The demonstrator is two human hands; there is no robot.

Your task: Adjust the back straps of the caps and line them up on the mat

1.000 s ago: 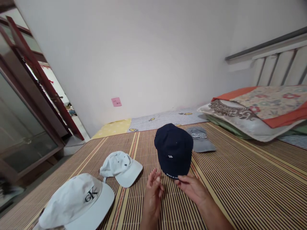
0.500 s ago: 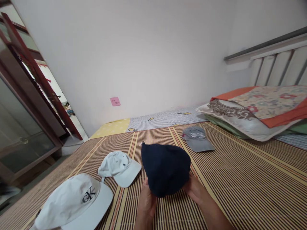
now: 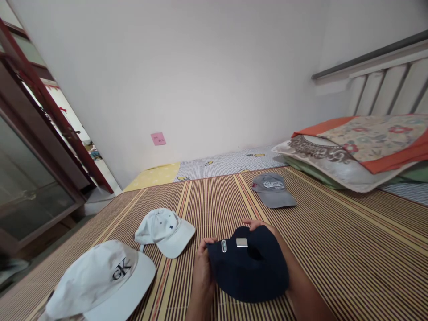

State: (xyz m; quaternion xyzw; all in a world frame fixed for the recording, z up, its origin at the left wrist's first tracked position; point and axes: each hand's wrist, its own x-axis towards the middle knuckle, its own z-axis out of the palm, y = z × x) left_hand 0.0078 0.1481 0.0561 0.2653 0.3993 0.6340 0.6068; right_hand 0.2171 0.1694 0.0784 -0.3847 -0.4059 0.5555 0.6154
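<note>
A navy blue cap (image 3: 250,276) is held between both hands above the striped mat, its back side showing a metal buckle and a small metal eyelet. My left hand (image 3: 203,267) grips its left edge, fingers closed on the fabric. Behind the upper right of the same cap reaches my right hand (image 3: 259,224); some fingers show over the top edge, and the cap hides its palm. Nearest to the left hand lies a small white cap (image 3: 163,229) with a tiny dark emblem. A larger white cap (image 3: 100,276) with black letters sits at lower left.
Beyond the hands, a grey cap (image 3: 274,191) with white lettering rests on the striped bamboo mat (image 3: 351,249). Pillows (image 3: 364,147) are stacked at right below a radiator (image 3: 394,89). A wall stands behind the bed, and a door frame (image 3: 67,133) is at left.
The navy cap has been turned and lowered, so its buckled back now shows. My right hand has moved up to the cap's far edge. The other caps lie as before.
</note>
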